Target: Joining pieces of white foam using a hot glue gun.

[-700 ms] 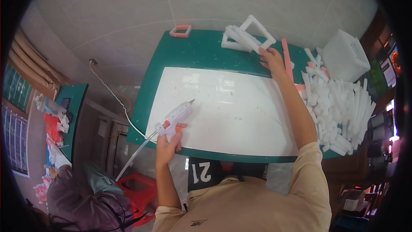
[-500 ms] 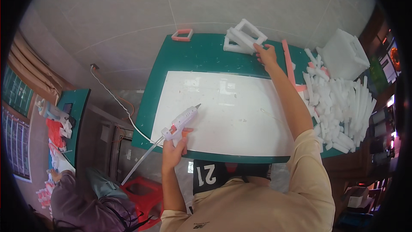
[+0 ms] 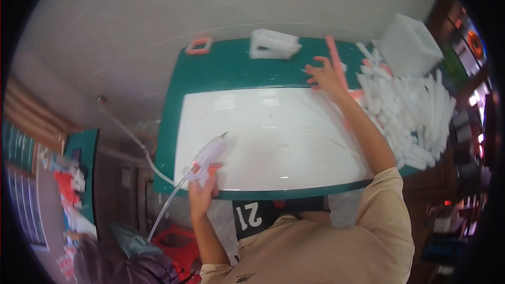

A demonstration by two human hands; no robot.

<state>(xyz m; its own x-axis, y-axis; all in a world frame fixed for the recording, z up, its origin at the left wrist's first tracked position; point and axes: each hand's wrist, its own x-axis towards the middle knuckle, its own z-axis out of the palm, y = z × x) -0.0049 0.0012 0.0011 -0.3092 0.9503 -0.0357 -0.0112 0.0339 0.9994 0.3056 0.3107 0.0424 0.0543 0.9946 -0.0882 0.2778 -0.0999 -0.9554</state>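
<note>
My left hand (image 3: 202, 189) is wrapped round the handle of a white hot glue gun (image 3: 208, 155), whose nozzle points up and to the right over the white board (image 3: 263, 147). A long clear glue stick (image 3: 165, 215) sticks out of its rear. My right hand (image 3: 325, 78) holds nothing, its fingers apart above the green tabletop, close to a long pink foam strip (image 3: 335, 60). Farther off, white foam frames (image 3: 274, 43) lie together near the table's back edge; motion blurs them.
A pink and white square frame (image 3: 199, 46) sits at the back left corner. Loose white foam strips (image 3: 405, 110) pile up on the right, before a white foam box (image 3: 410, 44). A white cord (image 3: 139, 142) runs left to the wall. Another person (image 3: 115, 263) sits by a red stool (image 3: 181, 247).
My right hand has let go of the white foam frames and drawn back toward me. The frames now lie flatter together. My left hand still grips the glue gun; the whole view has shifted.
</note>
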